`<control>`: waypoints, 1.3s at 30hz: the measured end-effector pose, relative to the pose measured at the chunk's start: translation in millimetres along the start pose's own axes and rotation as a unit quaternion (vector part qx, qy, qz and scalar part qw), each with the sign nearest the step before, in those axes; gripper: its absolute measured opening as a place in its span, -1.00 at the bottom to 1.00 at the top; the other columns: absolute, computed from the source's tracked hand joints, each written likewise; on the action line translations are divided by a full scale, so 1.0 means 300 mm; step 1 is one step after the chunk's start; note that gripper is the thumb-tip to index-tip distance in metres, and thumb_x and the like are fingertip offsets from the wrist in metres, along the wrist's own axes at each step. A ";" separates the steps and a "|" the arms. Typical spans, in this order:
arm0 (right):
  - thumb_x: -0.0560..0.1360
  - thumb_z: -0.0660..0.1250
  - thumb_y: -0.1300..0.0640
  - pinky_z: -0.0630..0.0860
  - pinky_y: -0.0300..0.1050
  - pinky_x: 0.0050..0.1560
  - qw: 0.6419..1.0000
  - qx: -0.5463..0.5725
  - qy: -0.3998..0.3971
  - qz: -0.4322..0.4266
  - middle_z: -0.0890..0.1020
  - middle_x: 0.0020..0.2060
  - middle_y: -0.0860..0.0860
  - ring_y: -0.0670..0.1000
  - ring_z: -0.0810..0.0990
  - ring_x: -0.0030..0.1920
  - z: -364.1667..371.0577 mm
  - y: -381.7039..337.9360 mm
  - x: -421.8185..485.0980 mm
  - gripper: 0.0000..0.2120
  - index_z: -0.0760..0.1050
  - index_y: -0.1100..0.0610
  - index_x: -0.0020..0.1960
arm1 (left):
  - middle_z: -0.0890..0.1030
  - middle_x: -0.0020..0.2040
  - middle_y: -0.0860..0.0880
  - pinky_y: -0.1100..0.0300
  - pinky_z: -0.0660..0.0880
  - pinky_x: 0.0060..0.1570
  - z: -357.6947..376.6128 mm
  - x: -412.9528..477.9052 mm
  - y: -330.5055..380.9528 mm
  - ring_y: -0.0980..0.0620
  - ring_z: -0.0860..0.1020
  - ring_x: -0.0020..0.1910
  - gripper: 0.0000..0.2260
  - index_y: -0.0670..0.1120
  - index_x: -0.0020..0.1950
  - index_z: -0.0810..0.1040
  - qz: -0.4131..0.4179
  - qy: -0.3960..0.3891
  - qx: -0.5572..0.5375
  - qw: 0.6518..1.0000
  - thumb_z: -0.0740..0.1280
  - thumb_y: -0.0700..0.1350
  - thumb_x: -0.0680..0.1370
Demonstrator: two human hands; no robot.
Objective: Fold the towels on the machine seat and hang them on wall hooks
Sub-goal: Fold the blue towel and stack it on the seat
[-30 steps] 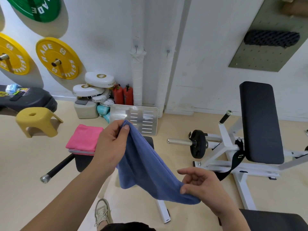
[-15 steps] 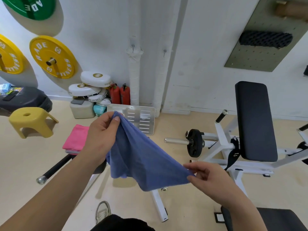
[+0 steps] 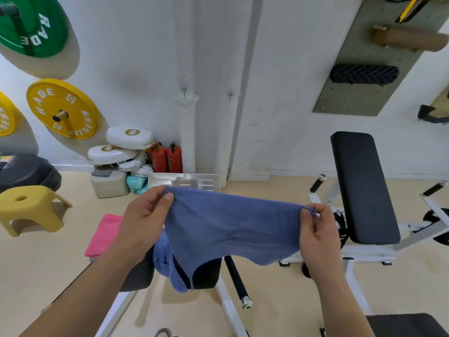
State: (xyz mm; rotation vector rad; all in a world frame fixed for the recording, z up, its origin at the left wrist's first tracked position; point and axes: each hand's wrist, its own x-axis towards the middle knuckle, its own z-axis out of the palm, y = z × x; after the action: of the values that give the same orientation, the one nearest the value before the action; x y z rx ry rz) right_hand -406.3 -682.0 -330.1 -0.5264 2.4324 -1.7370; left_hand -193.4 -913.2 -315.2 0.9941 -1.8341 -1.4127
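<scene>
**Blue towel stretched between two hands**

Head view: The left hand (image 3: 143, 222) pinches one upper corner of the blue towel (image 3: 230, 227) between thumb and curled fingers, the thumbnail facing the camera. The right hand (image 3: 315, 229) pinches the opposite upper corner in the same way, with the cloth bunched at its fingertips. The towel's top edge runs nearly taut from hand to hand, a little higher at the left hand. The rest hangs below in a loose, uneven sheet, and its longest fold drops beneath the left wrist.

Directly under the hands, partly covered by the hanging cloth, is the dark machine seat (image 3: 206, 274) on its white frame. A pink towel (image 3: 104, 234) lies folded just outside the left hand; the forearm hides its near edge, so how it sits on the seat cannot be told.

Beyond and above the hands, two small wall hooks (image 3: 184, 90) are fixed side by side on the white wall, both bare. A metal plate (image 3: 184, 182) leans just past the left hand's fingertips. A black back pad (image 3: 362, 186) stands upright just beyond the right hand. Far out to the left are a yellow stool (image 3: 29, 210) and a yellow weight plate (image 3: 63, 109).
</scene>
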 end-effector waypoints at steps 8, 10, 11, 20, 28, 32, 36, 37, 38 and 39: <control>0.63 0.31 -0.10 0.55 -0.03 -0.15 0.994 0.020 -0.017 0.102 0.67 -0.17 -0.05 0.03 0.63 -0.17 0.288 -0.068 0.075 -0.81 0.50 0.01 -0.02 | 0.70 -0.14 0.26 0.28 0.46 -0.09 -0.158 0.216 -0.109 0.29 0.60 -0.05 -0.79 0.13 -0.03 0.65 -0.079 0.016 0.020 0.997 0.27 -0.09 0.68; 0.60 0.32 -0.16 0.49 -0.02 -0.22 0.990 0.030 -0.043 0.134 0.62 -0.26 -0.05 0.07 0.56 -0.22 0.375 -0.071 0.094 -0.69 0.53 0.10 -0.06 | 0.71 -0.10 0.09 0.17 0.49 -0.07 -0.204 0.279 -0.145 0.07 0.61 -0.03 -0.81 0.04 -0.03 0.68 -0.110 0.015 0.025 0.993 0.28 -0.08 0.67; 0.59 0.33 -0.15 0.47 -0.02 -0.22 0.987 0.037 -0.046 0.147 0.61 -0.26 -0.02 0.07 0.53 -0.21 0.419 -0.074 0.102 -0.68 0.53 0.13 -0.04 | 0.71 -0.09 0.02 0.12 0.47 -0.09 -0.223 0.311 -0.164 0.02 0.60 -0.05 -0.80 0.01 -0.06 0.69 -0.124 0.013 0.025 0.992 0.29 -0.07 0.67; 0.58 0.42 0.14 0.67 0.21 -0.32 0.978 0.086 -0.078 0.176 0.67 -0.28 0.15 0.08 0.63 -0.32 0.744 -0.262 0.004 -0.88 0.54 0.18 -0.07 | 0.70 -0.14 0.22 0.31 0.54 -0.09 -0.188 0.417 -0.140 0.25 0.64 -0.11 -0.82 0.17 -0.08 0.67 -0.062 -0.076 0.043 0.994 0.35 -0.09 0.62; 0.53 0.46 0.26 0.69 0.17 -0.07 0.984 0.062 -0.134 0.098 0.71 -0.34 0.12 0.05 0.70 -0.31 0.878 -0.361 -0.023 -0.92 0.65 0.18 -0.14 | 0.72 0.05 0.22 0.39 0.55 0.11 -0.117 0.379 -0.138 0.36 0.63 0.06 -0.75 0.12 0.27 0.66 -0.036 -0.108 -0.014 0.993 0.32 -0.11 0.65; 0.53 0.48 0.24 0.66 0.31 -0.06 0.989 0.052 -0.136 0.031 0.72 -0.30 0.12 0.21 0.72 -0.21 0.864 -0.368 0.001 -0.88 0.68 0.10 -0.18 | 0.74 -0.03 0.21 0.44 0.51 -0.01 -0.118 0.390 -0.121 0.32 0.65 -0.01 -0.77 0.09 0.23 0.69 -0.005 -0.103 -0.010 0.995 0.31 -0.12 0.66; 0.55 0.46 0.23 0.62 0.32 -0.04 0.984 0.045 -0.172 0.009 0.71 -0.29 0.12 0.23 0.70 -0.18 0.854 -0.371 0.022 -0.82 0.67 0.07 -0.22 | 0.71 -0.21 0.11 0.24 0.56 -0.14 -0.107 0.373 -0.100 0.24 0.62 -0.20 -0.83 0.03 0.14 0.70 0.002 -0.098 -0.038 0.994 0.32 -0.11 0.65; 0.56 0.44 0.23 0.63 0.27 -0.02 0.981 0.037 -0.191 0.013 0.71 -0.28 0.11 0.20 0.70 -0.16 0.847 -0.375 0.031 -0.80 0.68 0.06 -0.22 | 0.71 -0.19 0.07 0.18 0.60 -0.11 -0.108 0.372 -0.097 0.19 0.65 -0.17 -0.86 0.02 0.11 0.70 0.003 -0.098 -0.043 0.994 0.34 -0.10 0.64; 0.57 0.41 0.24 0.62 0.19 -0.02 0.977 0.027 -0.211 0.012 0.71 -0.28 0.09 0.17 0.69 -0.15 0.838 -0.381 0.039 -0.78 0.68 0.07 -0.23 | 0.73 -0.15 0.06 0.16 0.62 -0.07 -0.111 0.371 -0.095 0.14 0.68 -0.11 -0.87 0.03 0.10 0.70 0.007 -0.099 -0.045 0.994 0.37 -0.10 0.63; 0.57 0.40 0.27 0.62 0.11 -0.05 0.973 0.018 -0.228 0.006 0.70 -0.27 0.07 0.11 0.68 -0.15 0.826 -0.386 0.047 -0.76 0.69 0.07 -0.23 | 0.74 -0.11 0.07 0.18 0.62 -0.06 -0.113 0.374 -0.094 0.14 0.70 -0.06 -0.86 0.05 0.11 0.70 0.013 -0.096 -0.041 0.994 0.38 -0.12 0.62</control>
State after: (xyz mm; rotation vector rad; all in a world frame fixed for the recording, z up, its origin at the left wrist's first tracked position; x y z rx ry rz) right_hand -324.2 -942.2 -304.9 -0.8029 2.0729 -1.4519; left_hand -219.5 -1029.5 -331.8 0.8142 -1.8996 -1.6022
